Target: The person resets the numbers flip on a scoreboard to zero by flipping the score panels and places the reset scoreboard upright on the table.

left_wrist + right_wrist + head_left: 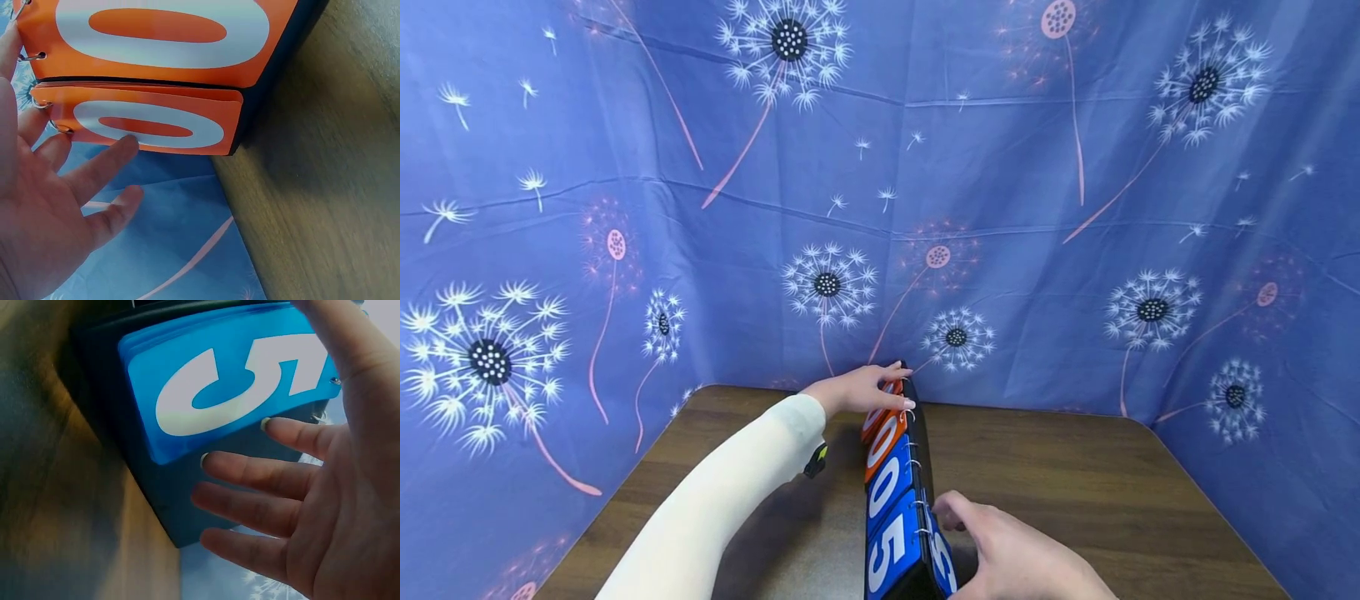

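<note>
A black flip scoreboard stands on the table, running away from me, with number cards on rings along its top edge. Two orange cards with a white 0 are at the far end; a blue 0 card and a blue 5 card are nearer. My left hand rests over the far top edge, its fingers spread by the far orange card. On the scoreboard's right side, my right hand is beside the near end, fingers extended and apart, close to a blue card with a white 5.
The brown wooden table extends on both sides of the scoreboard. A blue dandelion-print cloth hangs behind and along both sides. A small black device with a yellow-green mark is at my left wrist.
</note>
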Tool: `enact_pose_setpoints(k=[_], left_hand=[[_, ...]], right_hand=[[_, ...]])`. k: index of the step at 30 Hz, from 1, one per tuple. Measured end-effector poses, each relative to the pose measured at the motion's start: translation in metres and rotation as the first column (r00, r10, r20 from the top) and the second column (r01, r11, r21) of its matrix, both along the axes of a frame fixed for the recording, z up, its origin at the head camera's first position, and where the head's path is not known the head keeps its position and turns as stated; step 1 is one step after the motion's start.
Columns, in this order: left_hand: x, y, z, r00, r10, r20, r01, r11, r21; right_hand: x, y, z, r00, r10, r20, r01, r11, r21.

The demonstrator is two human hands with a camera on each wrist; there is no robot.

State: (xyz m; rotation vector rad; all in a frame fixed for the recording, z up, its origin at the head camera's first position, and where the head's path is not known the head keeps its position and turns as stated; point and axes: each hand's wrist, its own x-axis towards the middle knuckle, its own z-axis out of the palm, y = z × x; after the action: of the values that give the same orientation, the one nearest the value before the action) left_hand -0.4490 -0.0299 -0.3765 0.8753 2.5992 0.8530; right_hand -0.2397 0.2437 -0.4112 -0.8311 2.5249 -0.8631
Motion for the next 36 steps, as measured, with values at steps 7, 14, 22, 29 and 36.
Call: enact_pose_setpoints(k=[7,14,22,29,36], left_hand=[[0.001,0.001,0.000,0.999,0.016,-0.042,-0.017,1.000,-0.022],[0.004,0.000,0.000,0.998,0.022,-0.062,-0.021,1.000,0.013],[0.010,0.002,0.000,0.995,0.030,-0.092,-0.028,0.999,0.027],[0.010,0.004,0.002,0.993,0.055,-0.108,-0.051,0.998,0.036],[0.011,0.004,0.004,0.992,0.055,-0.117,-0.052,0.998,0.029]], right_hand=[[-0.004,-0.001,-0.004,1.000,0.012,0.009,-0.012,0.999,-0.046],[-0.005,-0.002,-0.009,0.996,0.026,-0.081,-0.030,0.999,-0.043],[-0.003,0.002,-0.001,1.000,0.025,0.002,-0.025,0.996,-0.089],[0.002,0.008,0.014,1.000,0.007,-0.027,-0.008,1.000,-0.015],[0.009,0.019,0.033,0.998,-0.043,-0.054,0.047,0.996,0.071]])
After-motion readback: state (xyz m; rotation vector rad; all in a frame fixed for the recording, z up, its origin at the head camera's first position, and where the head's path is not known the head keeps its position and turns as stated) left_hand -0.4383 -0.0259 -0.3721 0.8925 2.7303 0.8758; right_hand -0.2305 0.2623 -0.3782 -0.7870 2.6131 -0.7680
